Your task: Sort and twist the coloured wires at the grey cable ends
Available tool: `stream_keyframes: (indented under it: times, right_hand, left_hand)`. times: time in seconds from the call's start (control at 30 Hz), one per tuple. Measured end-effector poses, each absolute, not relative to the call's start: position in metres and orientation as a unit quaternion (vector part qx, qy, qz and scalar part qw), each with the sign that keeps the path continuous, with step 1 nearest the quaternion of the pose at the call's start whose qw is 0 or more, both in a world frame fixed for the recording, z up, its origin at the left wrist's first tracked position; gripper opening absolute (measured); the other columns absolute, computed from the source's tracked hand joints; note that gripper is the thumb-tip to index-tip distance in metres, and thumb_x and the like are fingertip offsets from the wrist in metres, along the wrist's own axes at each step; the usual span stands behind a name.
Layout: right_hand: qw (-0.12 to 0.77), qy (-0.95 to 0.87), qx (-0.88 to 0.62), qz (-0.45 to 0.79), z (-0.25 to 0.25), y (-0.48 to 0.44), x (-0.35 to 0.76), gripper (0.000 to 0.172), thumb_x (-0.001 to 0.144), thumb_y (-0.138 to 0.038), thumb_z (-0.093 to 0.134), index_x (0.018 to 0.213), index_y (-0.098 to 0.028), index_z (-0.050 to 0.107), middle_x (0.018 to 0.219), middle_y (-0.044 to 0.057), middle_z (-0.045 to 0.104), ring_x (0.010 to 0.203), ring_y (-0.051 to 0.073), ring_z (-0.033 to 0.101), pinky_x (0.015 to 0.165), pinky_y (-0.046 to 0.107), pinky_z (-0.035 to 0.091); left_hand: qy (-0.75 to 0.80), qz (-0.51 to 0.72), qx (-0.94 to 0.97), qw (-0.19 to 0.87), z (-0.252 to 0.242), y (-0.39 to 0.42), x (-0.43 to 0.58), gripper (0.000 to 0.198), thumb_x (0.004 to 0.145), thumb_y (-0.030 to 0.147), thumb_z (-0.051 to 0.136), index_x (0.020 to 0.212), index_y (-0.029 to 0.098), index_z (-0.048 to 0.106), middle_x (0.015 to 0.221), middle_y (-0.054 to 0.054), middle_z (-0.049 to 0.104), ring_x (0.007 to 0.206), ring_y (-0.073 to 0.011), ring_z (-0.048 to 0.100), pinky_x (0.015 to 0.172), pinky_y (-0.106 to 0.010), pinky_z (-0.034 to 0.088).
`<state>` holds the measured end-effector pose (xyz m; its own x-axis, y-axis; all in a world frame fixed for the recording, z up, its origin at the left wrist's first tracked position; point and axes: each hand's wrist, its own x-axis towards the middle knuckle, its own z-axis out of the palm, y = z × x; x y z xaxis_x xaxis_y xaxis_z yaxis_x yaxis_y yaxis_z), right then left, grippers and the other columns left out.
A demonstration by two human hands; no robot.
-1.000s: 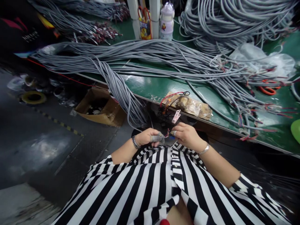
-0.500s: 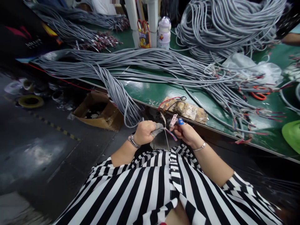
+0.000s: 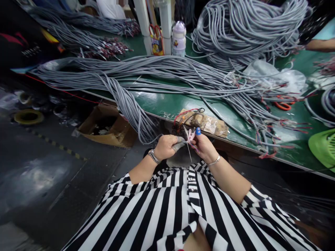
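My left hand (image 3: 167,146), with a grey cot on the thumb and a watch on the wrist, is closed on the end of a grey cable (image 3: 146,137) that drops from the table edge. Thin coloured wires (image 3: 192,145) fan out of that end between the two hands. My right hand (image 3: 205,148), with a blue cot on one fingertip and a bracelet on the wrist, pinches those wires. Both hands sit just below the green table (image 3: 170,101) edge, close to a small pink tool (image 3: 191,134) hanging there.
Long bundles of grey cable (image 3: 162,71) cover the table, with a big coil (image 3: 248,31) at the back right. A taped brown block (image 3: 209,122) with wires, orange scissors (image 3: 282,104), a bottle (image 3: 178,38), a green fan (image 3: 324,146), a cardboard box (image 3: 107,123) on the floor. Another person's arm (image 3: 320,43) at far right.
Both hands rose from my lap toward the table edge and the pink tool. The coloured wires came into plain sight between them. The camera tilted up slightly.
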<state>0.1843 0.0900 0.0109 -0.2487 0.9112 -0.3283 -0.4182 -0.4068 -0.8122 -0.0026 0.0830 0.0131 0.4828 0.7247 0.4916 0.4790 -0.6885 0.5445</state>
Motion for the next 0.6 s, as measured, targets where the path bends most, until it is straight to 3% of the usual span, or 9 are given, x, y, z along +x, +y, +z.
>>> stream_keyframes:
  times: [0.33,0.6]
  right_hand:
    - [0.495,-0.279,-0.405,0.717,0.001,0.092,0.18,0.057,0.062,-0.069,0.073,0.06,-0.019,0.046,0.048,-0.007,0.038,0.041,0.004,0.028,0.036,0.019,0.018]
    - [0.461,-0.269,-0.396,0.747,-0.003,0.084,0.188,0.063,0.06,-0.08,0.063,0.071,-0.021,0.047,0.055,-0.006,0.045,0.042,0.005,0.03,0.034,0.019,0.011]
  left_hand:
    - [0.352,0.317,0.87,0.138,0.011,0.08,0.004,0.026,0.09,0.033,0.055,0.08,0.016,0.071,0.069,-0.006,0.07,0.064,-0.0149,0.065,0.061,-0.024,0.046]
    - [0.342,0.359,0.854,0.158,0.013,0.058,-0.007,0.023,0.09,0.032,0.057,0.089,0.015,0.072,0.071,-0.006,0.072,0.064,-0.0145,0.066,0.062,-0.024,0.048]
